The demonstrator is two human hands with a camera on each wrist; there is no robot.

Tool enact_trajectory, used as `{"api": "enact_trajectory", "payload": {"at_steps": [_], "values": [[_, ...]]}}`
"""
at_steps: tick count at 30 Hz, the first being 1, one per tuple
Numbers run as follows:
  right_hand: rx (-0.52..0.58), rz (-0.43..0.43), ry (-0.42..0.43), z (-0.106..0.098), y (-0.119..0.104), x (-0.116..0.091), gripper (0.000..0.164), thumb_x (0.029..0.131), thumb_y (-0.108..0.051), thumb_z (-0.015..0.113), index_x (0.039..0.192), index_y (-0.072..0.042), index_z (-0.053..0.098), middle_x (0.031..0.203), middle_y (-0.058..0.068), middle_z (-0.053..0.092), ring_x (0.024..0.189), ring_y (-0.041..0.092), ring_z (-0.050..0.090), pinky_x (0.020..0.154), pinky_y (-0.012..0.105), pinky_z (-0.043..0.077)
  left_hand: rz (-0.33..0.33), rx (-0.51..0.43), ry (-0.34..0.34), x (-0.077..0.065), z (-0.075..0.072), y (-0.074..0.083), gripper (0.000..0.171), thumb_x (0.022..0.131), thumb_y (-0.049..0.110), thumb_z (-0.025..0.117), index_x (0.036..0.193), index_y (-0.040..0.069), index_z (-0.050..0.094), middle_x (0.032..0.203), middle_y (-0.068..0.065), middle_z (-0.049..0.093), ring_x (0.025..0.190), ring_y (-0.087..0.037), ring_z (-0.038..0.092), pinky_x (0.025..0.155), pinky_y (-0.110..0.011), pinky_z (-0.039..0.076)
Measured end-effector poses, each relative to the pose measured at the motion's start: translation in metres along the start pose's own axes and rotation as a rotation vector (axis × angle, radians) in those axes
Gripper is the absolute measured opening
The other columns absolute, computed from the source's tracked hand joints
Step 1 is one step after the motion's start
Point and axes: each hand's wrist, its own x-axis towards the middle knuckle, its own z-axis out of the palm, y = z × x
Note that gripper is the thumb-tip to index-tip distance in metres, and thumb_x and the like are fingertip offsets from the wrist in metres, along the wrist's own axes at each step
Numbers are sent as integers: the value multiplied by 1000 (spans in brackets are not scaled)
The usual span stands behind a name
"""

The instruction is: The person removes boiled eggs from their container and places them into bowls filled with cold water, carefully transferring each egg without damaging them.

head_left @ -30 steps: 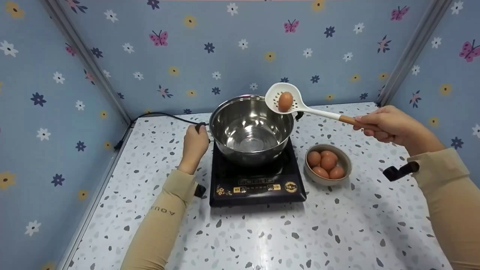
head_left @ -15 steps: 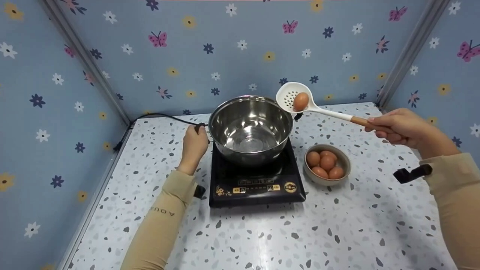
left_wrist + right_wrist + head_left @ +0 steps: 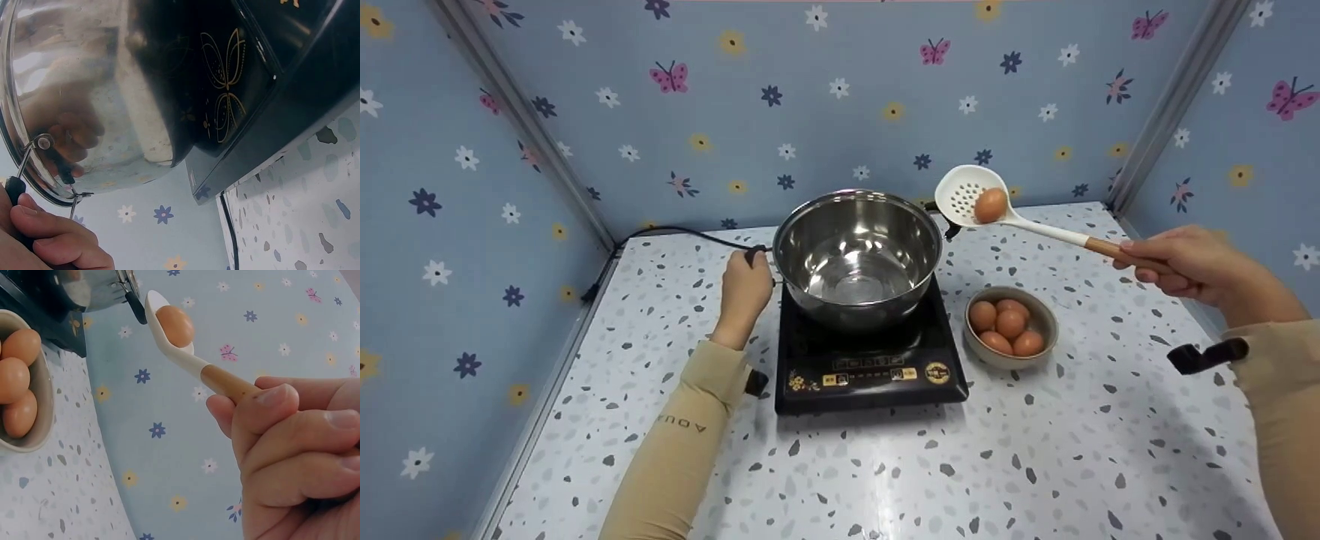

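Observation:
My right hand grips the wooden handle of a white slotted spoon, its bowl raised beyond the pot's right rim. One brown egg lies in the spoon, near the handle side; the right wrist view also shows this egg cradled there. My left hand holds the black side handle of a stainless steel pot. In the left wrist view, fingers curl round that handle. The pot stands on a black induction cooker and only bare shiny metal shows inside it.
A beige bowl with several brown eggs stands right of the cooker. A black cable runs from behind the pot to the left wall. Patterned blue panels enclose the speckled table on the back and sides.
My right hand has moved to the right, carrying the slotted spoon and egg from over the pot's right rim to beyond it. My left hand keeps its hold on the pot handle.

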Motion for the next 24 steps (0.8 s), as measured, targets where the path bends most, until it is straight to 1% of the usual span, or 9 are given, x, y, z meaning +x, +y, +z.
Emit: {"api": "enact_trajectory", "payload": {"at_steps": [6, 9, 11, 13, 16, 19, 21, 22, 24], "values": [[38, 18, 22, -9, 11, -3, 41, 117, -25, 51, 96, -23, 86, 65, -7, 60, 50, 11, 21, 48, 33, 18, 0, 8, 13, 1, 0, 1, 45, 115, 25, 38, 133, -13, 56, 109, -23, 60, 94, -32, 54, 86, -46, 47], [53, 14, 10, -13, 17, -3, 42, 118, -24, 50, 96, -22, 86, 64, -7, 60, 51, 11, 22, 48, 33, 19, 1, 10, 17, 2, 1, 1, 46, 115, 25, 38, 133, -14, 56, 114, -27, 61, 98, -35, 56, 90, -50, 48], [60, 4, 1, -16, 23, -2, 43, 118, -23, 48, 96, -21, 86, 64, -7, 59, 51, 13, 20, 48, 34, 17, -1, 13, 15, 2, 1, 0, 46, 115, 25, 38, 134, -14, 55, 115, -28, 61, 98, -35, 56, 91, -51, 48], [41, 1, 3, -20, 29, -1, 44, 118, -24, 47, 96, -23, 85, 64, -8, 58, 51, 14, 18, 48, 35, 17, -3, 14, 14, 2, 1, 0, 47, 115, 26, 38, 134, -14, 55, 116, -28, 61, 98, -36, 56, 91, -52, 48], [5, 3, 9, -27, 37, -1, 44, 119, -26, 46, 96, -25, 84, 64, -8, 56, 52, 17, 16, 48, 38, 16, -9, 14, 16, 2, 1, 1, 47, 115, 26, 40, 135, -14, 54, 121, -31, 62, 104, -38, 58, 95, -54, 49], [-37, 27, 15, -33, 46, -1, 43, 119, -28, 47, 97, -29, 84, 64, -8, 54, 50, 15, 18, 47, 36, 19, -14, 15, 20, 3, 1, 0, 47, 115, 25, 40, 136, -14, 54, 128, -34, 63, 112, -42, 61, 102, -57, 49], [-58, 41, 13, -37, 52, -1, 42, 118, -29, 48, 97, -31, 83, 64, -9, 53, 50, 13, 20, 47, 34, 22, -13, 13, 25, 3, 1, 0, 46, 115, 24, 41, 134, -14, 55, 127, -33, 63, 112, -42, 61, 103, -57, 49], [-71, 49, 15, -39, 55, -1, 41, 118, -29, 48, 97, -32, 83, 64, -9, 52, 49, 12, 22, 47, 33, 23, -11, 13, 27, 3, 1, 0, 45, 115, 24, 41, 133, -14, 56, 124, -32, 64, 110, -40, 61, 101, -56, 49], [-101, 61, 25, -42, 61, -1, 39, 118, -30, 50, 96, -33, 83, 65, -9, 52, 49, 11, 24, 47, 34, 24, -6, 8, 23, 3, 1, 0, 41, 115, 24, 40, 127, -12, 56, 111, -27, 61, 97, -36, 58, 91, -52, 49]]}}
